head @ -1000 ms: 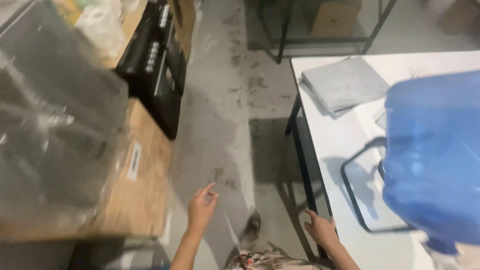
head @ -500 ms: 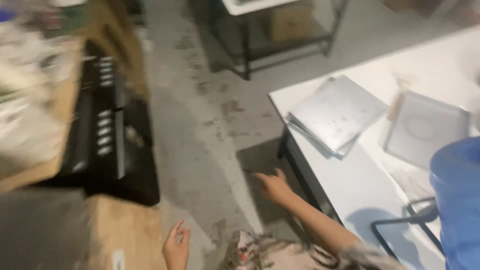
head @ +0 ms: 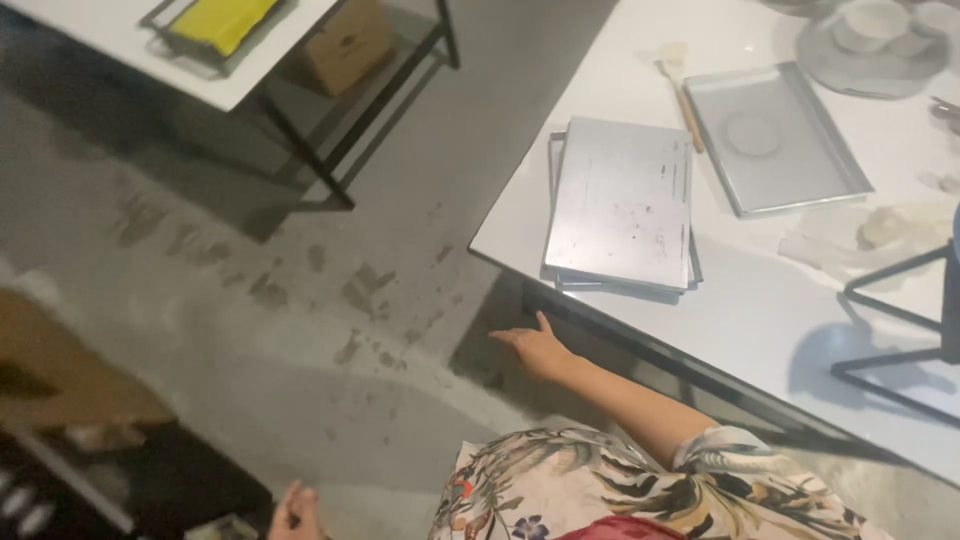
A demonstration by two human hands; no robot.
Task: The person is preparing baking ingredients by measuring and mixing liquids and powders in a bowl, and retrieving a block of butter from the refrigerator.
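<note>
A: What is the biggest thing near your fingers?

B: The white table [head: 800, 310]. Your right hand [head: 535, 348] reaches out low, just below its near edge, and the fingers point away from you toward the dark gap under the tabletop. The concrete floor [head: 300, 300] lies beneath them.

A: And what lies on the table beyond those fingers?

B: A stack of flat metal trays [head: 620, 205], just past your fingertips and above them, near the table's corner. Farther off from the fingers sits a single rimmed metal tray [head: 775, 140], and between the two lies a wooden spatula [head: 680, 85]. Off toward your wrist side, a black wire stand [head: 900, 320] rests on the tabletop.

A: How are your right fingers held?

B: Stretched out and loosely together, thumb raised apart from them, holding nothing and touching nothing that I can see.

A: And your left hand?

B: Your left hand [head: 293, 510] is at the bottom edge, blurred and only partly in view. Its fingers look curled, but you cannot tell whether they hold anything. A dark crate [head: 90, 490] lies just beside it.
</note>
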